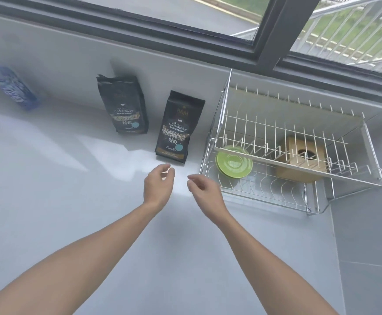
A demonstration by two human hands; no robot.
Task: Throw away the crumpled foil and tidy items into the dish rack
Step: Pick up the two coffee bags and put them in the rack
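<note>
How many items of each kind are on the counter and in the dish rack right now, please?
Black coffee bags: 2
Blue-labelled plastic bottle: 1
Green saucer stack: 1 (looks like two, hard to tell)
Wooden box: 1
Dish rack: 1
Total: 6

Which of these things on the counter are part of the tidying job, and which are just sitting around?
Part of the job:
- dish rack
- green plate on the rack's lower tier
- wooden box in the rack
- near coffee bag
- far coffee bag
- left hand and right hand, both empty

Just sitting around:
- blue water bottle
- window

No foil is visible.
</note>
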